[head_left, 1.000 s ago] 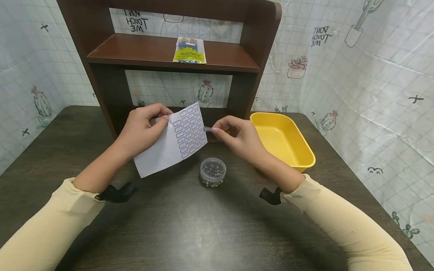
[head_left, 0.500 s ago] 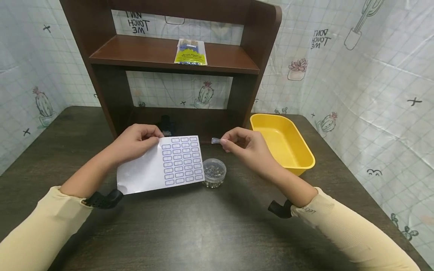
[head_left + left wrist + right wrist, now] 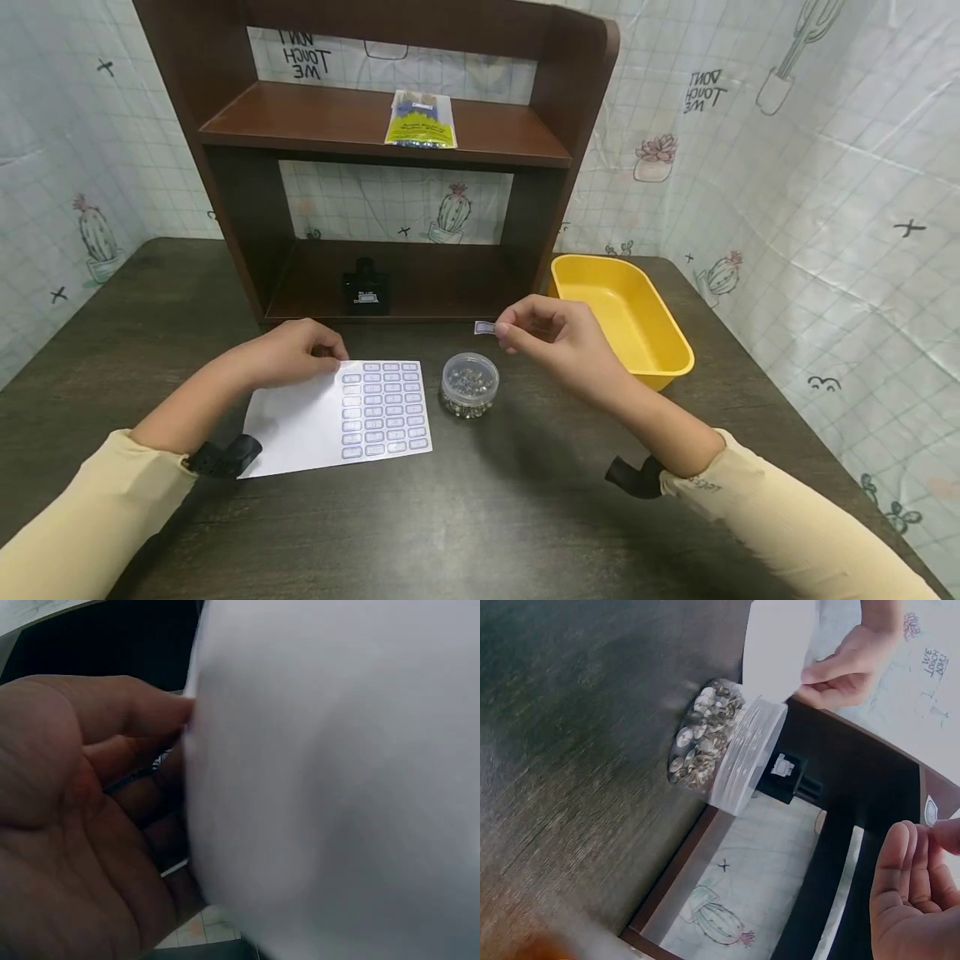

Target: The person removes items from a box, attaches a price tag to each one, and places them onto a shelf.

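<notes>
My left hand [image 3: 296, 354] pinches the top edge of a white sheet of printed labels [image 3: 300, 421], low over the table; whether the sheet touches the tabletop I cannot tell. In the left wrist view the thumb and fingers [image 3: 142, 709] meet at the sheet's edge. My right hand [image 3: 558, 337] holds a single small label [image 3: 484, 327] between thumb and fingertips, above and right of a round clear jar [image 3: 470, 385]. Small shiny metallic pieces fill the jar, its lid on, as the right wrist view shows the jar [image 3: 724, 750] from the side.
A dark wooden shelf [image 3: 390, 321] stands at the back, with a black square bottle [image 3: 366, 287] on its lower level. A yellow-green packet [image 3: 422, 121] lies on the upper level. The yellow tub [image 3: 622, 312] sits behind my right hand.
The label has come away from the sheet in my right hand. My left hand has lowered the sheet toward the table and to the left, uncovering the black bottle. My right hand has moved slightly right and down.
</notes>
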`<state>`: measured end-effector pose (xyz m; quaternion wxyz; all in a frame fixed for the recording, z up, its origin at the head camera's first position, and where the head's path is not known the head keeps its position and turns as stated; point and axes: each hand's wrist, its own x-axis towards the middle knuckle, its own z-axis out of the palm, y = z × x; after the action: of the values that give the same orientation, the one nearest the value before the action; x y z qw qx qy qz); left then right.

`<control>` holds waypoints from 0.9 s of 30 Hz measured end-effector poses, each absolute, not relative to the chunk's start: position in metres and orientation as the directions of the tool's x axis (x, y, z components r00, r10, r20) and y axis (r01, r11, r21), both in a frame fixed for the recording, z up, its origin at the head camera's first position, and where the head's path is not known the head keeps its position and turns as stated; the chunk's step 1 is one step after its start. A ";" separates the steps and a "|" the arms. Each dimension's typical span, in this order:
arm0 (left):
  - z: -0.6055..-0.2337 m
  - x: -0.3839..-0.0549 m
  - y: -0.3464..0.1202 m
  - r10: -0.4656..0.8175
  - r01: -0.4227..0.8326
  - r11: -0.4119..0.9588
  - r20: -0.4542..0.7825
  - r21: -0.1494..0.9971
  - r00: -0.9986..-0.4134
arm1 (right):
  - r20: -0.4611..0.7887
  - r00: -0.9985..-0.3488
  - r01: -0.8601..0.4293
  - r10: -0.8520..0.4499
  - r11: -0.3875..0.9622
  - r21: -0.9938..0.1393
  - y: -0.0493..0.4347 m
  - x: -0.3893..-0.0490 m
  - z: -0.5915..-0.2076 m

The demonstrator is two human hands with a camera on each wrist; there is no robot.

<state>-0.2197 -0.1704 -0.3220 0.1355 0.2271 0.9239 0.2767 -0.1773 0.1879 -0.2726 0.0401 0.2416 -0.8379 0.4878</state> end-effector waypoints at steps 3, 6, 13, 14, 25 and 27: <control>-0.325 -0.219 -0.166 0.498 0.349 0.774 -0.167 0.529 -0.851 | 0.303 -0.874 -0.448 -0.379 0.392 -0.803 0.187 -0.174 -0.273; -0.327 -0.218 -0.161 0.493 0.347 0.797 -0.200 0.495 -0.847 | 0.315 -0.869 -0.459 -0.382 0.384 -0.801 0.186 -0.170 -0.272; -0.326 -0.215 -0.151 0.448 0.327 0.844 -0.225 0.426 -0.865 | 0.321 -0.865 -0.468 -0.385 0.390 -0.793 0.184 -0.163 -0.272; -0.326 -0.214 -0.151 0.444 0.324 0.848 -0.228 0.420 -0.866 | 0.316 -0.867 -0.464 -0.385 0.394 -0.794 0.184 -0.163 -0.272; -0.320 -0.210 -0.129 0.401 0.354 0.905 -0.198 0.236 -0.894 | 0.251 -0.883 -0.409 -0.396 0.388 -0.826 0.186 -0.159 -0.281; -0.319 -0.207 -0.119 0.414 0.372 0.898 -0.168 0.236 -0.894 | 0.234 -0.886 -0.398 -0.401 0.398 -0.826 0.187 -0.159 -0.284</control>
<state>-0.2074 -0.1191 -0.3187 0.1077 0.2030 0.9681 0.0994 -0.1586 0.1873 -0.2845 -0.0014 0.2391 -0.8361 0.4938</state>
